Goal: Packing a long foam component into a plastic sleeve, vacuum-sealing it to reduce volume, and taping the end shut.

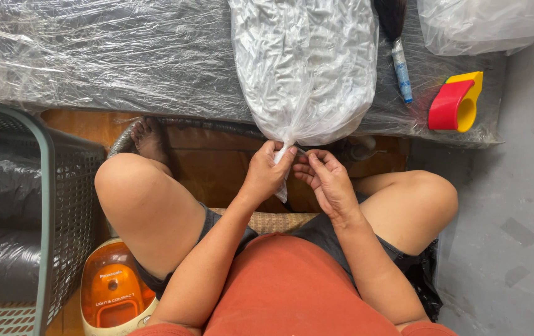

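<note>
Sitting low, the person works at the neck of a big clear plastic bag (304,68) that is stuffed full of something pale. The bag looks packed already, and its open end is bunched into a thin twisted tail. I think the filling is done and the closing is only partly done, since no knot or tie shows yet.

The left hand (265,174) is squeezed shut around that tail, just under the fat part of the bag. The right hand (324,180) sits right beside it, with its fingers curled in and touching the tail's end; I cannot tell how hard it grips.

The bag lies on a table wrapped in plastic sheet (92,62), up above both hands. An orange vacuum cleaner (114,289) sits by the person's knee.
</note>
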